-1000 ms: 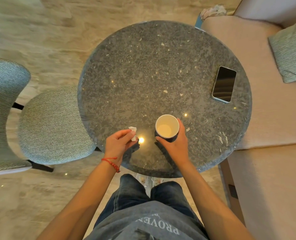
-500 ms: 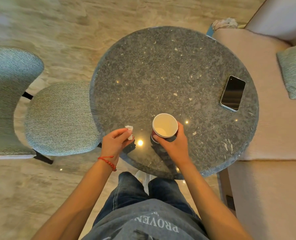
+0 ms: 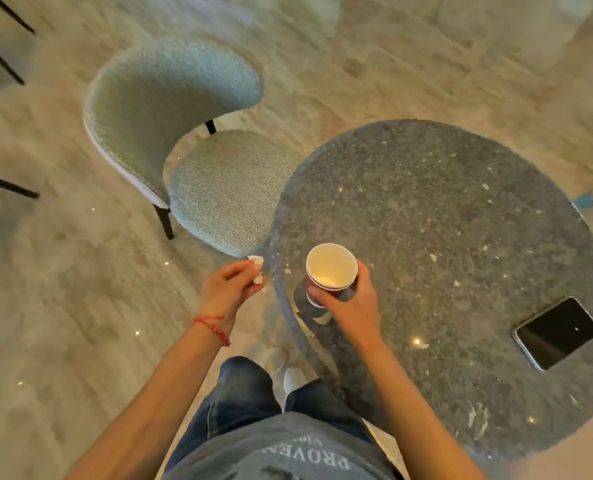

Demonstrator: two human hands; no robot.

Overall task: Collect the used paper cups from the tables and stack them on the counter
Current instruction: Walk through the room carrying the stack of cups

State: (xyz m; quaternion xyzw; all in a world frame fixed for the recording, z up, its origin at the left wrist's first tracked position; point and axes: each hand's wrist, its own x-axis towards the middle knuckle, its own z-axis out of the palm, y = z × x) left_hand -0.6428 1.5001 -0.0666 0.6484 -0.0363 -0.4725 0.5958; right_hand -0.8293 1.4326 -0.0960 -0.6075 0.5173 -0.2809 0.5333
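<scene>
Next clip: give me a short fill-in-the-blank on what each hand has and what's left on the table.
1. The right hand grips a paper ____, open end up.
2. The left hand pinches a crumpled white ____.
3. A dark ____ lies screen up on the round table, away from both hands.
4. The red string bracelet is on the ____ wrist.

Missing words: cup; tissue; phone; left

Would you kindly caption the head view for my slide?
Right hand lifts a paper cup off the round table; left hand pinches a crumpled tissue.
</scene>
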